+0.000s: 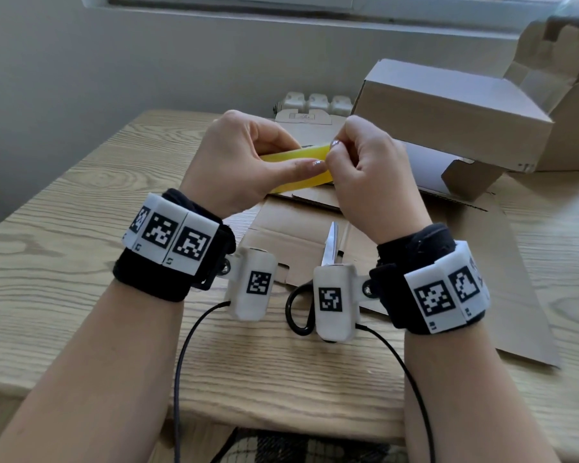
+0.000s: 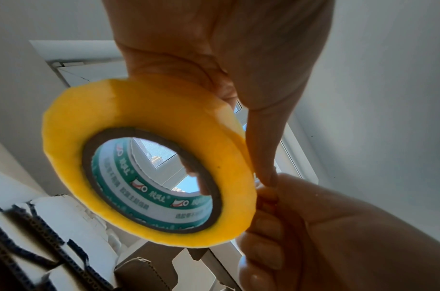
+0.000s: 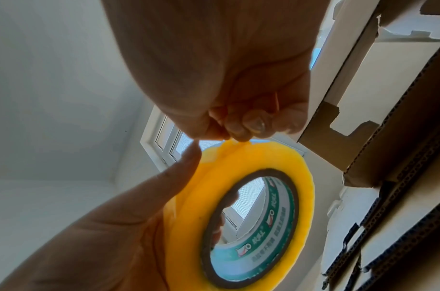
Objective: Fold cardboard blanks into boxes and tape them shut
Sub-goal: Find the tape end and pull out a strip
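A yellow tape roll point(image 1: 298, 154) point(image 2: 64, 128) point(image 3: 263, 157) with a brown core is held in the air above a flat cardboard blank point(image 1: 281, 228). My left hand point(image 1: 274, 162) point(image 2: 213, 49) grips the roll, thumb lying along its outer face and fingers through the core. My right hand point(image 1: 341, 152) point(image 3: 233, 126) pinches the roll's outer layer at the rim with curled fingertips. Whether a tape end is lifted cannot be told. A folded brown box point(image 1: 442, 121) with an open end flap stands at the back right.
Scissors point(image 1: 330, 245) with black handles lie on the blank between my wrists. More flat cardboard point(image 1: 502, 262) spreads to the right on the wooden table point(image 1: 64, 262). A tall cardboard piece point(image 1: 555, 61) leans at the far right. An egg carton point(image 1: 315, 101) sits at the far edge.
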### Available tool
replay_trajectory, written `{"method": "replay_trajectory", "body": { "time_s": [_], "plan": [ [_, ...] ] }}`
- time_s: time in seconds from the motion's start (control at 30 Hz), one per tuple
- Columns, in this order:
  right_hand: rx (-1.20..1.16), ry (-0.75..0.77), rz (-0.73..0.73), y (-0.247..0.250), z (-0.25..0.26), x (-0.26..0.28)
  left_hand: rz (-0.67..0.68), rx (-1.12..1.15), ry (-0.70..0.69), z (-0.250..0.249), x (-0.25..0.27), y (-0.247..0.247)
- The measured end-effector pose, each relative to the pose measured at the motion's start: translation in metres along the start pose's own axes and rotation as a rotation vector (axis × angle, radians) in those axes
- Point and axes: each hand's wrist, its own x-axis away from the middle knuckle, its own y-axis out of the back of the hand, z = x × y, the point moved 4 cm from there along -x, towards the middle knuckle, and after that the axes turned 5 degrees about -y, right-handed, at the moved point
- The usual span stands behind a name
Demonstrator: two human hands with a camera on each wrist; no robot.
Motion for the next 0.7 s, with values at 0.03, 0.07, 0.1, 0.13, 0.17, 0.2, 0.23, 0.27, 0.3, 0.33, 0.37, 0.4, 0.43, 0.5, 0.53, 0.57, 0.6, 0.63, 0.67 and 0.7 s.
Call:
{"method": "replay_trajectory", "body": {
  "time_s": [0.03,0.07,0.1,0.13,0.17,0.2,0.23,0.27,0.3,0.33,0.37,0.4,0.43,0.5,0.53,0.57,0.6,0.63,0.67,0.7],
  "plan": [
    [-0.011,-0.01,0.001,-0.0003,-0.0008,-0.0003,0.003,0.0,-0.001,0.0006,0.0,-0.0001],
    [-0.021,-0.022,0.004,-0.0009,-0.0016,-0.0007,0.008,-0.001,-0.003,0.0009,0.0001,-0.0003],
    [-0.028,-0.031,0.007,-0.0017,-0.0024,-0.0008,0.013,-0.003,-0.004,0.0016,0.0,-0.0008],
    [-0.038,-0.038,0.007,-0.0022,-0.0027,-0.0007,0.016,-0.002,-0.006,0.0019,-0.0003,-0.0013],
    [-0.054,-0.044,0.003,-0.0023,-0.0034,-0.001,0.015,0.002,-0.007,0.0027,-0.0007,-0.0018],
    [-0.076,-0.051,-0.006,-0.002,-0.0042,-0.0015,0.008,0.013,-0.006,0.0031,-0.0011,-0.0019],
    [-0.101,-0.061,-0.013,-0.0013,-0.0047,-0.0017,-0.002,0.026,-0.003,0.003,-0.0013,-0.002],
    [-0.129,-0.076,-0.01,-0.0007,-0.0045,-0.0019,-0.006,0.033,-0.001,0.0027,-0.0014,-0.0018],
    [-0.163,-0.092,0.001,-0.0008,-0.0037,-0.0018,-0.004,0.03,-0.002,0.0032,-0.0016,-0.0018],
    [-0.2,-0.107,0.015,-0.001,-0.0026,-0.0014,0.001,0.019,-0.004,0.0038,-0.0018,-0.0017],
    [-0.225,-0.123,0.027,-0.0015,-0.0019,-0.0008,0.007,0.008,-0.006,0.0042,-0.0017,-0.0018],
    [-0.225,-0.134,0.032,-0.0017,-0.0012,-0.0001,0.013,0.003,-0.008,0.0043,-0.0015,-0.0017],
    [-0.203,-0.133,0.039,-0.0021,-0.0003,0.0008,0.017,0.005,-0.009,0.0049,-0.0012,-0.002],
    [-0.168,-0.108,0.056,-0.0033,0.0002,0.0012,0.014,0.014,-0.016,0.0058,-0.0011,-0.0024],
    [-0.163,-0.101,0.064,-0.0039,-0.001,0.0006,0.012,0.015,-0.019,0.0059,-0.0012,-0.0023],
    [-0.164,-0.102,0.071,-0.0046,-0.0027,-0.0002,0.01,0.013,-0.019,0.0061,-0.0013,-0.0018],
    [-0.161,-0.104,0.078,-0.005,-0.004,-0.001,0.006,0.011,-0.016,0.0067,-0.0015,-0.001],
    [-0.148,-0.104,0.082,-0.0056,-0.0049,-0.0015,0.001,0.006,-0.012,0.0072,-0.0019,-0.0002],
    [-0.128,-0.097,0.082,-0.0058,-0.005,-0.0015,-0.002,0.0,-0.009,0.007,-0.002,0.0005],
    [-0.1,-0.085,0.078,-0.0057,-0.0049,-0.0012,-0.004,-0.008,-0.007,0.0071,-0.002,0.0006]
  ]
}}
